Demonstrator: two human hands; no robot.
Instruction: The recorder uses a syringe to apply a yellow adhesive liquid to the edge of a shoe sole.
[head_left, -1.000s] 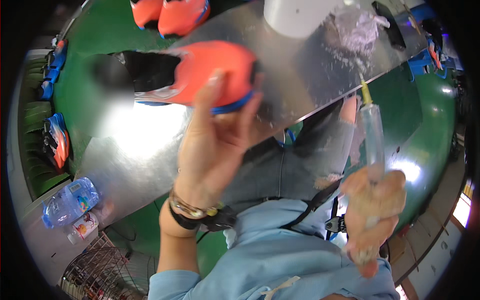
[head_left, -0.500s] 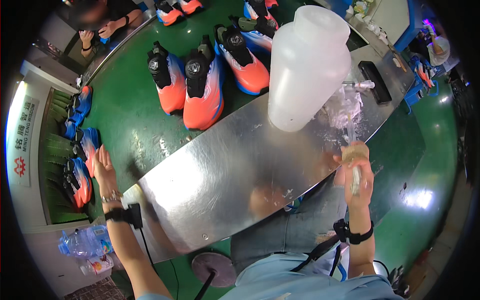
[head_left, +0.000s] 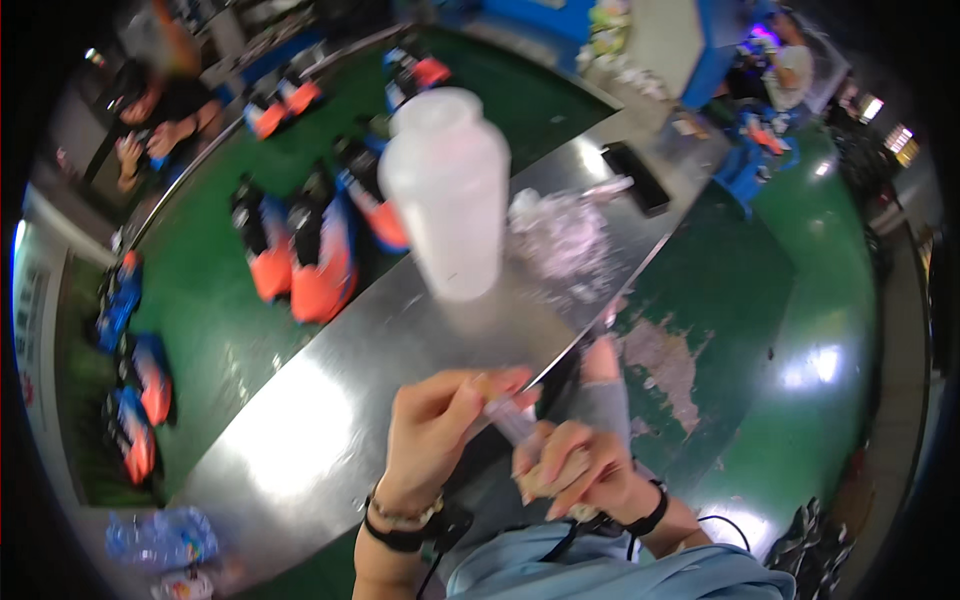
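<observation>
In front of my body, over the bench's near edge, my two hands meet at a slim clear tube that looks like a syringe. My right hand is closed around its lower end; something tan covers part of the fingers. At the upper end, a yellowish tip is pinched between the thumb and fingers of my left hand. Motion blurs the tube's details. Beyond the hands, a large translucent white plastic bottle stands on the metal bench. Crumpled clear plastic or film lies to its right.
Orange-and-blue shoes stand behind the bench on the green surface, with more shoes at the left. A black oblong case lies at the bench's far right. A clear plastic bottle is at lower left. Another person sits at far left.
My left hand has come from the far left to the tube and now pinches its tip. My right hand has brought the tube down and inward. The view has shifted.
</observation>
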